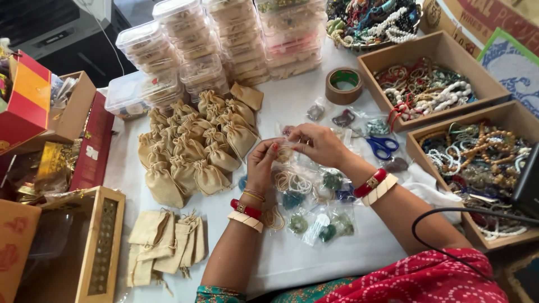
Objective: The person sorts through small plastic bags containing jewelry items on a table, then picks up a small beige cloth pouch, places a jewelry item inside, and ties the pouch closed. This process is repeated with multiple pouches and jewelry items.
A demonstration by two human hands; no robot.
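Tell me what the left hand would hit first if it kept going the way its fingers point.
The left hand points up and slightly right, away from the person. Past the small clear packet it pinches, it would likely first meet the right hand; depth is hard to judge.

small item between the hands (287, 150): too small to tell | bead basket (359, 39): cut by top edge

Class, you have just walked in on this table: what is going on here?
A person's left hand and right hand pinch a small clear packet together above the white table. Under them lie more bead packets. Filled jute pouches stand to the left, flat ones nearer; blue scissors lie right.
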